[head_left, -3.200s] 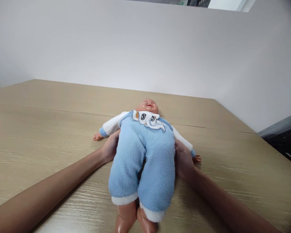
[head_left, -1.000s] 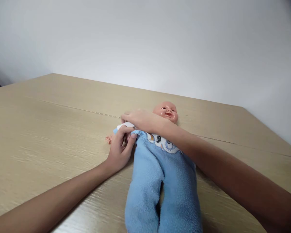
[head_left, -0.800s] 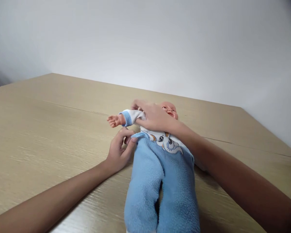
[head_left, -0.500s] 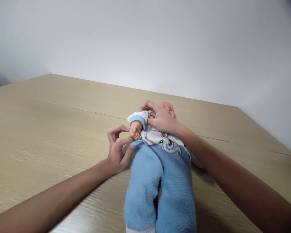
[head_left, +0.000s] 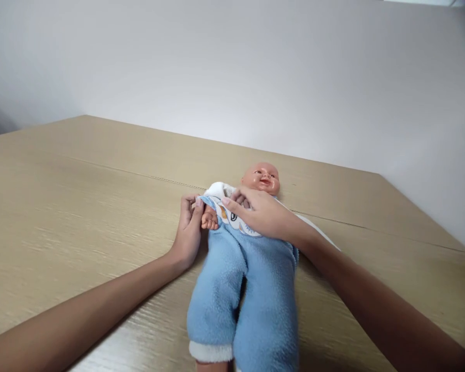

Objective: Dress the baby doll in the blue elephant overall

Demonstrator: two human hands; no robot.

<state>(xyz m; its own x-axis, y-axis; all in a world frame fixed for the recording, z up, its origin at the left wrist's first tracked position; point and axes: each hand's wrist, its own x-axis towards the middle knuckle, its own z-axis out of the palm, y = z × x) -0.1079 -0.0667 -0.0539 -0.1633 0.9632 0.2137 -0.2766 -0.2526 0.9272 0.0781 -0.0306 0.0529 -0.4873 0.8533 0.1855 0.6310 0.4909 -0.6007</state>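
A baby doll (head_left: 261, 177) lies on its back with its bald head away from me. It wears a fleece outfit (head_left: 219, 289), white on top with a printed animal and blue on the legs. My left hand (head_left: 186, 235) pinches the blue sleeve cuff (head_left: 206, 200) between thumb and fingers. Below the cuff the doll's small hand (head_left: 210, 220) pokes out. Across the doll's chest rests my right hand (head_left: 267, 214), its fingers loosely curled and the thumb apart from them; no cloth shows between them. It hides part of the print.
The doll lies on a light wooden table (head_left: 101, 206) with a seam running across it. Behind the far edge rises a pale wall (head_left: 217, 67). White cloth (head_left: 318, 230) sticks out beneath my right forearm.
My right hand has moved from the doll's upper sleeve down onto its chest, uncovering the face. My left hand has shifted up to the cuff. The doll's arm now lies lower at its side.
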